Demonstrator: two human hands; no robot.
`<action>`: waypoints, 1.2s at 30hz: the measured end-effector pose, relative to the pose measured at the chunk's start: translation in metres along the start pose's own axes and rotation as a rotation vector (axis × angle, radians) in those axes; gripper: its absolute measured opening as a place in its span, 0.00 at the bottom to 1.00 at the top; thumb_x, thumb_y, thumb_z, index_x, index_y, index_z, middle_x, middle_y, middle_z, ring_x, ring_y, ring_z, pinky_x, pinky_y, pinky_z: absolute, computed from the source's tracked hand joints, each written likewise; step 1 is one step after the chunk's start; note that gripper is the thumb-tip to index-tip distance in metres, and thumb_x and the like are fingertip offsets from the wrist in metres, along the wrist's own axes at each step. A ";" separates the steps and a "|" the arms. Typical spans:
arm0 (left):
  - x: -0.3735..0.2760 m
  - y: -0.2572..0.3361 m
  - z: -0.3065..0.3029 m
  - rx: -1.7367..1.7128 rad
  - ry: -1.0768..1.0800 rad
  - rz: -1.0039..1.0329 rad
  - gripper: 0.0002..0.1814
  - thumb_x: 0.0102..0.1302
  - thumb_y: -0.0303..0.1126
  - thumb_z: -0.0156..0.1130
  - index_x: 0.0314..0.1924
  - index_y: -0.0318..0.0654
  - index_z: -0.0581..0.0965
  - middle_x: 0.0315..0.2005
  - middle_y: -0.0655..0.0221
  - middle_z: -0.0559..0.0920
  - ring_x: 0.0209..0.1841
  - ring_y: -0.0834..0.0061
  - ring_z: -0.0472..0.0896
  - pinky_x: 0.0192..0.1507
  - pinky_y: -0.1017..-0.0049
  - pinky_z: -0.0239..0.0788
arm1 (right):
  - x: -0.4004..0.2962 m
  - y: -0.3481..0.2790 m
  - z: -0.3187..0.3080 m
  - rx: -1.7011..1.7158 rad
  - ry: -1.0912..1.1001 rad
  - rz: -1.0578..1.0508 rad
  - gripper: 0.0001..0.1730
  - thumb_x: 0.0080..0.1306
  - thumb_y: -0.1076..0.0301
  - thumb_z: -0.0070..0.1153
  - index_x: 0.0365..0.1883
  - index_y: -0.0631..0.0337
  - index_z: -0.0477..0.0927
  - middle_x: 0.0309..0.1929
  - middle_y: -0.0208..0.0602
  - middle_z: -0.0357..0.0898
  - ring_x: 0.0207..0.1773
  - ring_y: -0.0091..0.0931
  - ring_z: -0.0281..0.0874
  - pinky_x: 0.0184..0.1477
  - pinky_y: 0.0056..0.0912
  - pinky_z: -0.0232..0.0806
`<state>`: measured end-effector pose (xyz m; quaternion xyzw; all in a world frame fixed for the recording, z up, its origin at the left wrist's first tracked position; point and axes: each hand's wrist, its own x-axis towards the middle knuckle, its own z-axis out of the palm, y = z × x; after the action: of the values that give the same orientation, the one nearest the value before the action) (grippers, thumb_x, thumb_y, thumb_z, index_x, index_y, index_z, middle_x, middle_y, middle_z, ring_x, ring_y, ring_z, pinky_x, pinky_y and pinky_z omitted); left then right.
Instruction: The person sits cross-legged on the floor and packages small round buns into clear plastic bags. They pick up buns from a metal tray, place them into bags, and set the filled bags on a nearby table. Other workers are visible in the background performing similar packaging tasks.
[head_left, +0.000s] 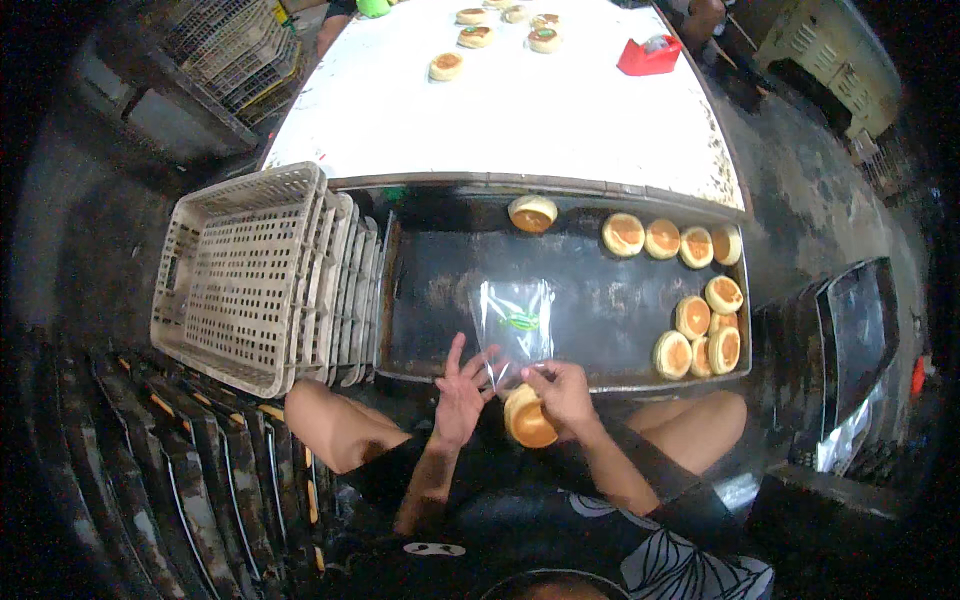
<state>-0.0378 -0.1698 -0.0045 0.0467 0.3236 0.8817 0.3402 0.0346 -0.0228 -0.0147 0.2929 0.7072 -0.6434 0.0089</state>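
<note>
My right hand (566, 394) pinches the near edge of a clear plastic bag (525, 307) between thumb and forefinger. Below those fingertips, against the same hand, is a round bun (529, 420) with a browned top; the fingers behind it are hidden. The bag bears a green print and stretches out over a dark metal baking tray (450, 262). My left hand (459, 405) has its palm up and fingers spread, some fingertips overlapping the bag's near left corner. Along the tray's right side lie several more buns (691, 316), and a single bun (533, 214) rests at its far edge.
Stacked plastic crates (240, 277) stand left of the tray. Beyond it, a white table (487, 120) holds several buns (446, 66) and a red tape dispenser (649, 56). Dark trays (859, 345) are stacked at right, with racked trays (187, 465) at lower left. Other people show at the far edges.
</note>
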 end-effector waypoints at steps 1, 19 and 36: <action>0.001 0.003 0.005 0.035 -0.040 0.022 0.28 0.63 0.44 0.50 0.60 0.44 0.57 0.53 0.55 0.66 0.52 0.63 0.70 0.48 0.62 0.66 | 0.000 -0.008 -0.005 -0.122 0.006 -0.072 0.14 0.57 0.61 0.54 0.31 0.65 0.79 0.21 0.40 0.78 0.24 0.20 0.73 0.29 0.27 0.66; 0.060 0.021 -0.024 -0.400 0.466 -0.075 0.14 0.58 0.25 0.57 0.44 0.35 0.69 0.36 0.69 0.75 0.41 0.76 0.75 0.47 0.75 0.70 | -0.034 0.046 -0.008 1.045 -0.031 0.320 0.26 0.55 0.69 0.56 0.51 0.55 0.61 0.41 0.35 0.71 0.37 0.26 0.74 0.31 0.25 0.71; 0.051 0.037 0.025 -0.608 0.341 -0.082 0.15 0.62 0.28 0.53 0.48 0.36 0.68 0.40 0.67 0.76 0.44 0.76 0.74 0.48 0.76 0.68 | -0.022 -0.098 -0.032 -0.022 0.463 -0.925 0.31 0.43 0.75 0.64 0.48 0.65 0.67 0.45 0.47 0.67 0.46 0.38 0.68 0.49 0.34 0.62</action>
<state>-0.0902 -0.1450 0.0310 -0.2178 0.0998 0.9184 0.3149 0.0223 -0.0028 0.0882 0.0842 0.7530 -0.4908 -0.4302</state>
